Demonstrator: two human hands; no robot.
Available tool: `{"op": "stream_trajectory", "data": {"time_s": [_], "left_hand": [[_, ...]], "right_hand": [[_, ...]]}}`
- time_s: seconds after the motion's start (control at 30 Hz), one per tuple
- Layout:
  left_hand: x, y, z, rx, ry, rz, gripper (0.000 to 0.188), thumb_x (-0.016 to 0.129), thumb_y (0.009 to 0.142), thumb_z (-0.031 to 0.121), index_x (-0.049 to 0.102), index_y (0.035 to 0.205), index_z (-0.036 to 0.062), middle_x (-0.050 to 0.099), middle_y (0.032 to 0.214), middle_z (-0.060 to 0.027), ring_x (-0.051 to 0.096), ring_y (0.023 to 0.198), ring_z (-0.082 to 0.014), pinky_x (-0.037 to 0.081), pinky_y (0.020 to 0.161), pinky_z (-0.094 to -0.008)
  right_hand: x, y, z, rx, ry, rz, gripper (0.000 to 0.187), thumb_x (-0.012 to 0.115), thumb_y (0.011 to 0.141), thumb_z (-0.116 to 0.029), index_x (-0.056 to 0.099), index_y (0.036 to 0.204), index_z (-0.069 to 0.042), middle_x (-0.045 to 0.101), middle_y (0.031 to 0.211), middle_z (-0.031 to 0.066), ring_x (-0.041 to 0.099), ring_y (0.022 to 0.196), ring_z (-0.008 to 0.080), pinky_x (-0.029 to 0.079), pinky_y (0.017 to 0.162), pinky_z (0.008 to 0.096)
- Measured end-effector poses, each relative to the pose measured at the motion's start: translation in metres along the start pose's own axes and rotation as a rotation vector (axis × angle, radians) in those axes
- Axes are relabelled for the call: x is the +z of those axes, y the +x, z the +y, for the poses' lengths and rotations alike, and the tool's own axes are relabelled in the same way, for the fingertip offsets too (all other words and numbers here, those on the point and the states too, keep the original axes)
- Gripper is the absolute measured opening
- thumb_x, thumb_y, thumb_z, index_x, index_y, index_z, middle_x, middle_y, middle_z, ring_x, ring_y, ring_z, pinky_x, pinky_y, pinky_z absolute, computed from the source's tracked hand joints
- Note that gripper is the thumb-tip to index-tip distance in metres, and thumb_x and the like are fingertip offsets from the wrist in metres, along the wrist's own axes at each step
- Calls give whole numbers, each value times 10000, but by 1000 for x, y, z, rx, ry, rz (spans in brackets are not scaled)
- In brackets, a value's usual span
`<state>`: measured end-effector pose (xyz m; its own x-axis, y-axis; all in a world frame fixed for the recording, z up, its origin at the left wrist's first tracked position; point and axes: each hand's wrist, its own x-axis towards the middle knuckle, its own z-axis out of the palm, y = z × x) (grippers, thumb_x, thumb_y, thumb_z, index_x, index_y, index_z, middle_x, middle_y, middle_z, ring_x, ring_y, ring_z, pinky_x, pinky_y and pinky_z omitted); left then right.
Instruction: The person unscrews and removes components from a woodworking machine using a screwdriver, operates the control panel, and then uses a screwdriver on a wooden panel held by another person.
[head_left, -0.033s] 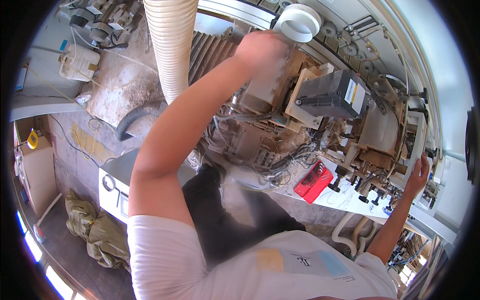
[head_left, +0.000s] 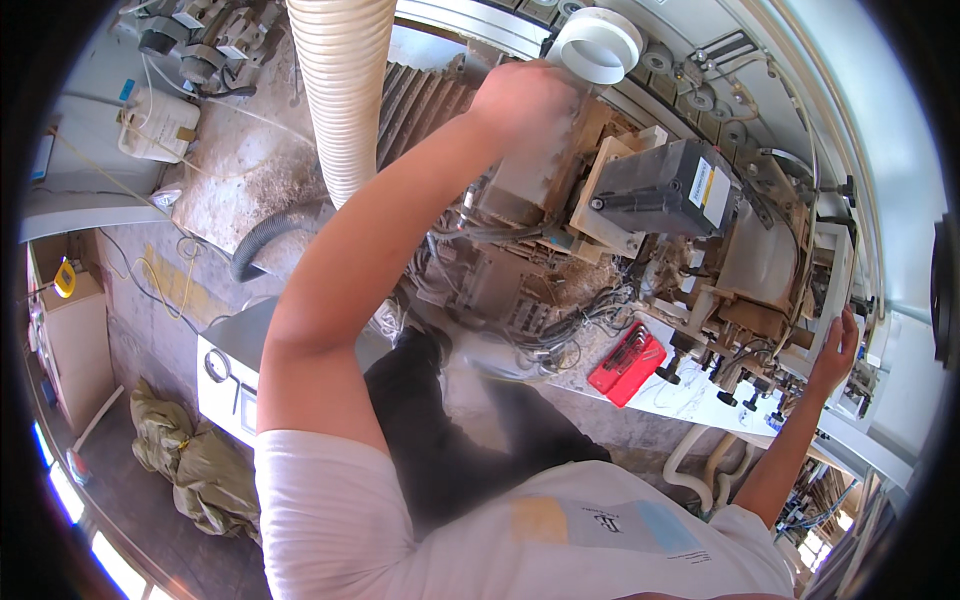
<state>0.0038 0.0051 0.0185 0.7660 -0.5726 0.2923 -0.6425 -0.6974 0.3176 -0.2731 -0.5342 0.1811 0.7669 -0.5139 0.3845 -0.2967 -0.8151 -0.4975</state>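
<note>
My left hand (head_left: 530,100) reaches far forward over a dusty machine, just left of a white round pipe collar (head_left: 598,48). Its fingers are turned away and blurred, so what they touch or hold is hidden. At the right side of the machine my right hand (head_left: 837,355) lies against a pale frame edge (head_left: 838,270), fingers stretched out and nothing visible in them. Between the hands sits a black motor housing (head_left: 662,190) with a white and yellow label. A red tool case (head_left: 628,365) holding hex keys rests on the white ledge (head_left: 690,395).
A thick ribbed cream hose (head_left: 342,90) hangs left of my left forearm. Loose cables (head_left: 590,320) run under the machine. Farther left are a white canister (head_left: 158,128), a white box (head_left: 225,390) and a crumpled olive bag (head_left: 195,460) on the floor. Pale hoses (head_left: 690,465) curve below the ledge.
</note>
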Motion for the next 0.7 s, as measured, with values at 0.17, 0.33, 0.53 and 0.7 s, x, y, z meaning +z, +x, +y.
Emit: {"op": "stream_trajectory", "data": {"time_s": [0.17, 0.33, 0.53, 0.7], "left_hand": [[1, 3, 0, -40, -49, -11, 124, 666, 893, 229, 730, 955, 144, 686, 987, -11, 670, 1002, -255, 565, 804, -416], [-6, 5, 8, -78, 63, -189, 140, 635, 911, 263, 715, 927, 149, 700, 961, -57, 699, 915, -285, 569, 757, -444], [-3, 3, 2, 42, 115, -85, 130, 607, 924, 251, 708, 905, 170, 707, 866, -67, 711, 830, -304, 568, 697, -455], [-5, 7, 6, -32, 124, -198, 122, 611, 919, 244, 702, 909, 163, 712, 850, -71, 712, 825, -303, 568, 687, -447]], "right_hand": [[0, 2, 5, -8, 8, 3, 329, 590, 1024, -206, 627, 1299, -29, 646, 1322, 78, 603, 1172, 170, 469, 1018, 307], [-1, 0, 4, -18, -29, 28, 327, 588, 1024, -205, 633, 1299, -34, 662, 1293, 79, 617, 1150, 179, 468, 1015, 308], [1, -1, -2, -22, -38, 28, 330, 587, 1025, -207, 634, 1300, -30, 664, 1281, 82, 618, 1143, 172, 472, 1009, 304], [-2, 1, 7, 3, 6, 25, 339, 590, 1024, -205, 625, 1311, -27, 656, 1299, 83, 614, 1157, 170, 472, 1017, 301]]}}
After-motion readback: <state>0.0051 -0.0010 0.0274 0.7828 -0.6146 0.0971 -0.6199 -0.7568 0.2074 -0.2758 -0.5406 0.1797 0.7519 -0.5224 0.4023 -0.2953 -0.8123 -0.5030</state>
